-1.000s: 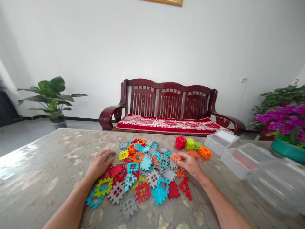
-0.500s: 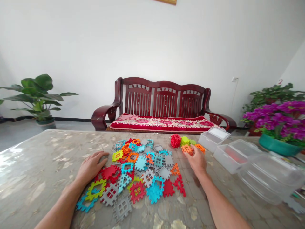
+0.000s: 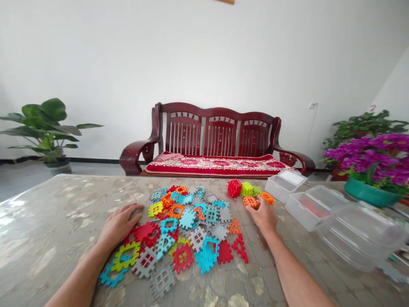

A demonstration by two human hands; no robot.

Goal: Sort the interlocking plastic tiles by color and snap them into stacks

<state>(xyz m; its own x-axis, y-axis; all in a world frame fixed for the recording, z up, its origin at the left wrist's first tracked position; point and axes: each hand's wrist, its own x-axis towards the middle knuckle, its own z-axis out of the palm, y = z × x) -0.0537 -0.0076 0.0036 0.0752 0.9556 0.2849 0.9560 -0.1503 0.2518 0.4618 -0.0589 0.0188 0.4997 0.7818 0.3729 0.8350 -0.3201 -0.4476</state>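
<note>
My left hand [image 3: 120, 224] lies flat on the table, fingers stretched toward the loose pieces and holding nothing. Beside it spreads a pile of notched plastic building tiles, among them a red tile [image 3: 145, 231], a lime frame tile [image 3: 126, 256] and a grey window tile [image 3: 197, 238]. My right hand [image 3: 264, 215] rests at the right of the pile, thumb and fingers apart. Just beyond its thumb is an orange window piece [image 3: 249, 201]; another orange piece [image 3: 267, 198] sits behind its fingers. Whether the fingertips touch them is hard to tell. A red block [image 3: 234, 188] and a lime block [image 3: 247, 189] stand behind.
Clear plastic boxes stand on the right: a small one [image 3: 277, 189], one with red inside [image 3: 302, 215], and a large one [image 3: 345, 243]. Purple flowers [image 3: 377, 157] in a teal pot [image 3: 372, 194] are behind. A wooden bench [image 3: 220, 128] faces the patterned table [image 3: 57, 238].
The view has shifted slightly. My right thumb and fingers look a little farther apart beside the orange pieces. My left hand stays by the pile.
</note>
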